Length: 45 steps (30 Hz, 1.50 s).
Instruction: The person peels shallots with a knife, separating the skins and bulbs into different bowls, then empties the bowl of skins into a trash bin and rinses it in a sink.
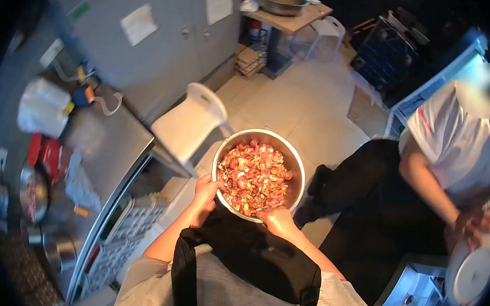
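Observation:
A round metal bowl (295, 185) is held in front of my body, above the floor. Chopped reddish meat (254, 176), mixed with darker and paler bits, fills much of it. My left hand (206, 191) grips the left side of the bowl, its thumb over the rim. At the near right edge, my right hand (277, 218) is closed on the rim, some of its fingers hidden beneath.
A white plastic chair (187, 123) stands ahead, left of the bowl. Along the left runs a steel counter (95, 137) with a red packet (50, 156) and a cloth (81, 181). On the right, a co-worker (451, 133) handles a white lid (473, 276). A table (299, 23) bears a basin.

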Available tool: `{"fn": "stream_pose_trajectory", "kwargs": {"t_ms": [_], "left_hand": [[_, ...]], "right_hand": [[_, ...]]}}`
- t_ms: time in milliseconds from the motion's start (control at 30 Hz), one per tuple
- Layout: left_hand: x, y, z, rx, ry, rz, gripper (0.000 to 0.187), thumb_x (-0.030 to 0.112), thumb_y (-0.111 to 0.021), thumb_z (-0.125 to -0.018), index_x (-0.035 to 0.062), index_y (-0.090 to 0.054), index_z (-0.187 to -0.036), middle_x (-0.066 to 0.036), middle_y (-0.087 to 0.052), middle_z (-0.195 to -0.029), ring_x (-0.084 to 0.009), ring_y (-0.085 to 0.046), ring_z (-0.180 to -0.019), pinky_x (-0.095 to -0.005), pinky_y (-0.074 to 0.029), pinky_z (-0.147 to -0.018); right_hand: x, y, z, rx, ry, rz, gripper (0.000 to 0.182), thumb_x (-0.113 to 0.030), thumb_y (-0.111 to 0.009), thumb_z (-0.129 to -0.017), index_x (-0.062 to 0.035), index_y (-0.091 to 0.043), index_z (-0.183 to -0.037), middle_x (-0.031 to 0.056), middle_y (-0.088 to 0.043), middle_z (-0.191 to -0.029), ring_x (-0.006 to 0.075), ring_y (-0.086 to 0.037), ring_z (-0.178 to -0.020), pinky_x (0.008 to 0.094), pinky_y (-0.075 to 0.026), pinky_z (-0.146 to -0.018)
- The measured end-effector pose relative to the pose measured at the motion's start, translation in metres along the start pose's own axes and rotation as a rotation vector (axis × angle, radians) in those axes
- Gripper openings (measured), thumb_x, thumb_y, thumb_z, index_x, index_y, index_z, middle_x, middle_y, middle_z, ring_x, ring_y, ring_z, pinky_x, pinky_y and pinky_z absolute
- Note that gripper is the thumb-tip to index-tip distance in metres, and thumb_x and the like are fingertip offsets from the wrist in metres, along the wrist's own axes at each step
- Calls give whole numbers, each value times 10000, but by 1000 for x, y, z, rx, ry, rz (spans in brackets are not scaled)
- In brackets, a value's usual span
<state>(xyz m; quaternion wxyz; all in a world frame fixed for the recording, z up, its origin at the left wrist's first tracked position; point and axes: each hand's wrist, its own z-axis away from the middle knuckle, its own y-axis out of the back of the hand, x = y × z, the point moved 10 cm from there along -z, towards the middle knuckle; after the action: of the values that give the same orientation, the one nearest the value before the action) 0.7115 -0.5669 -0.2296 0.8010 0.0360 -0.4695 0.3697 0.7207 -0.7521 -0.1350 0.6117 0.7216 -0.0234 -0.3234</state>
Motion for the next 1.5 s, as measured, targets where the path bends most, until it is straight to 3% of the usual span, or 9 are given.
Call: {"fn": "stream_pose_trajectory", "kwargs": {"t_ms": [233, 433, 667, 800, 933, 1067, 1233, 1367, 1500], "left_hand": [[54, -124, -77, -498, 12, -8, 213, 12, -527, -673, -18, -585, -876, -84, -616, -809, -144, -588, -689, -253, -484, -629], [8, -207, -234, -478, 183, -362, 213, -30, -572, -623, -21, -590, -835, -73, -594, -708, -152, -566, -591, -260, -470, -540], [3, -420, -320, -672, 132, -740, 153, 149, -653, -660, 50, -593, -761, -7, -526, -629, -86, -465, -539, -239, -357, -455], [18, -522, -393, -733, 21, -1022, 235, 295, -620, -718, 72, -615, -791, -34, -569, -663, -150, -522, -599, -300, -424, -542], [60, -515, -507, -373, -455, -1153, 260, 313, -618, -695, 63, -620, -770, -105, -617, -764, -218, -584, -703, -325, -447, -630], [16, -338, -615, -101, -144, -1276, 272, 265, -568, -741, 55, -618, -906, -148, -609, -930, -269, -576, -871, -381, -438, -743], [21, -227, -568, 160, 238, -1486, 282, 253, -553, -743, 49, -612, -927, -159, -597, -940, -265, -566, -880, -380, -432, -753], [22, -281, -620, 155, 378, -1554, 277, 234, -562, -731, 29, -609, -911, -168, -598, -906, -266, -573, -848, -372, -439, -722], [20, -438, -744, -4, 260, -1626, 272, 215, -571, -719, 9, -605, -894, -178, -600, -871, -267, -579, -815, -364, -446, -690]], "right_hand": [[111, -2, -46, -1, -260, 28, 87, -110, -515, -647, -108, -557, -723, 112, -554, -605, 299, -584, -648, 389, -458, -569], [209, 22, -74, 111, -555, -47, 101, -203, -553, -699, -115, -565, -747, 89, -581, -653, 276, -590, -661, 388, -457, -562], [368, 97, -65, 296, -777, -22, 215, -318, -600, -725, -104, -585, -749, 106, -585, -659, 284, -586, -649, 388, -455, -546], [499, 120, -35, 315, -868, -91, 236, -322, -618, -707, -133, -623, -848, 144, -598, -730, 319, -583, -691, 412, -453, -586], [601, 122, -5, 274, -969, -35, 239, -301, -638, -690, -143, -635, -869, 143, -613, -733, 320, -592, -705, 421, -460, -614], [680, 99, 44, 165, -1218, -47, 269, -299, -668, -662, -107, -632, -847, 148, -614, -740, 324, -595, -718, 427, -466, -628], [757, 43, 126, 47, -1520, -232, 308, -315, -662, -668, -104, -620, -888, 172, -606, -816, 332, -592, -764, 423, -474, -660], [843, 80, 168, 93, -1764, -268, 318, -317, -662, -668, -102, -615, -898, 173, -604, -826, 331, -590, -772, 422, -472, -666], [898, 129, 182, 233, -1937, -315, 329, -319, -663, -668, -100, -611, -908, 173, -602, -837, 331, -588, -779, 421, -471, -673]]}}
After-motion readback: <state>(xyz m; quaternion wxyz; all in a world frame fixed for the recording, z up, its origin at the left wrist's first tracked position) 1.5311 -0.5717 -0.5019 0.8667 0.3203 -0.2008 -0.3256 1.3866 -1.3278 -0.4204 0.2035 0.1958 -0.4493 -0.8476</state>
